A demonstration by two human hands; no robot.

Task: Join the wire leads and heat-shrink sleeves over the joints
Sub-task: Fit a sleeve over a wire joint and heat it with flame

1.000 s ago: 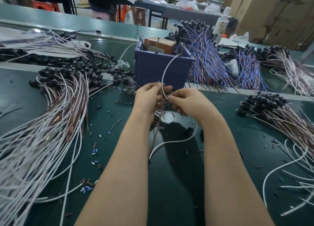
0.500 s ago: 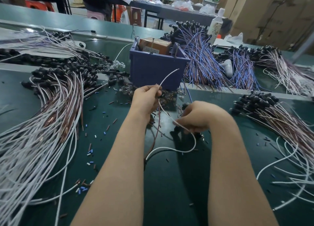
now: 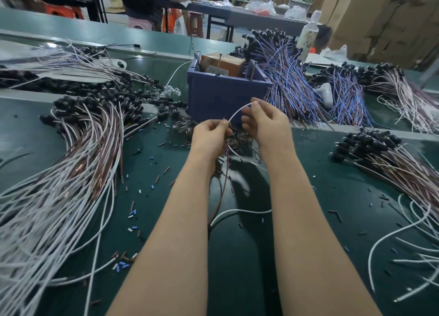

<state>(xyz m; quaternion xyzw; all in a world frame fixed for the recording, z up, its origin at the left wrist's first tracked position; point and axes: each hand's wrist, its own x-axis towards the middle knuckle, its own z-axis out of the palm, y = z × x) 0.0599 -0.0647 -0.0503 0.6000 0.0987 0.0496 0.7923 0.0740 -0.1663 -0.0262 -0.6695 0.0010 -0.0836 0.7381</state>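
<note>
Green table lies under both forearms. A big bundle of white and brown leads fans out well left of the left fingers. A blue bin stands just beyond the fingertips of both hands. Left hand: fingers curled, pinching 2 leads together, a white lead and a brown lead. Right hand: thumb and forefinger pinch the white lead's free end, up and right of the left fingers. The brown lead hangs below the left fingers to the table. Cut sleeve bits lie scattered below and left of them.
</note>
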